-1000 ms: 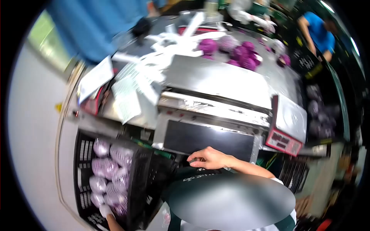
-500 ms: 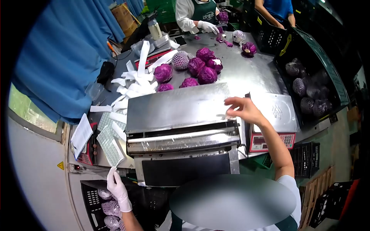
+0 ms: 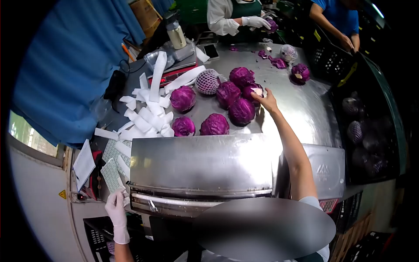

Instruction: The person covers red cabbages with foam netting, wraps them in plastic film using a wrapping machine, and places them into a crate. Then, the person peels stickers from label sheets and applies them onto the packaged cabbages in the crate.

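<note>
My right hand (image 3: 267,102), bare, reaches over the wrapping machine (image 3: 200,163) to a red cabbage (image 3: 250,91) with a pale cut patch. Its thumb and fingers are closed about the near right side of that cabbage. More red cabbages (image 3: 228,94) lie close by, one of them in a white foam net (image 3: 207,81). At the lower left, my gloved left hand (image 3: 117,214) has its fingers pinched together at the lower end of a sheet of printed labels (image 3: 112,175). Whatever is between those fingertips is too small to make out.
White foam strips (image 3: 150,118) are heaped left of the cabbages. A scale (image 3: 321,170) stands right of the machine, beside a dark crate (image 3: 393,131) of netted cabbages. Across the table a co-worker's gloved hands (image 3: 257,22) hold a cabbage. Another person handles a crate (image 3: 329,61).
My right hand has moved forward from above the machine to the cabbage. My left hand stays by the label sheet. The view has shifted, and the co-worker's hands have lifted a cabbage.
</note>
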`<action>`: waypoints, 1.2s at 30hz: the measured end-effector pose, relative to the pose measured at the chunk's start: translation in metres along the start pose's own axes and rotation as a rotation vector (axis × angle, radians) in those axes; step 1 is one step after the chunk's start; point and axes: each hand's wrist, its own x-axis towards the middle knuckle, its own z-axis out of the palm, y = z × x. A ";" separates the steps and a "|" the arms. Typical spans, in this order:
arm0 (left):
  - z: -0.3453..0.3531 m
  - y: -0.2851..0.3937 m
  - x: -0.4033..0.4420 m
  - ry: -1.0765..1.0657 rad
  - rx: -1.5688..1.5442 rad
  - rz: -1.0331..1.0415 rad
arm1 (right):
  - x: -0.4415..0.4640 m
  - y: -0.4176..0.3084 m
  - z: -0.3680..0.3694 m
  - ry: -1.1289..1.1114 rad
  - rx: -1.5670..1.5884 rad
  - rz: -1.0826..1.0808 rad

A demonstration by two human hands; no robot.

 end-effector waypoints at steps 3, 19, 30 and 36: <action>0.008 0.008 0.020 -0.065 0.037 -0.001 | 0.022 0.000 0.030 0.065 -0.064 -0.024; 0.071 -0.114 0.264 -0.288 0.583 0.395 | -0.107 0.036 -0.163 -0.071 0.906 0.311; 0.139 -0.084 0.332 -0.398 0.760 1.044 | -0.289 0.034 -0.259 0.297 -0.308 0.102; 0.113 0.056 0.289 -0.099 0.295 0.903 | -0.295 0.024 -0.259 0.222 -0.508 0.226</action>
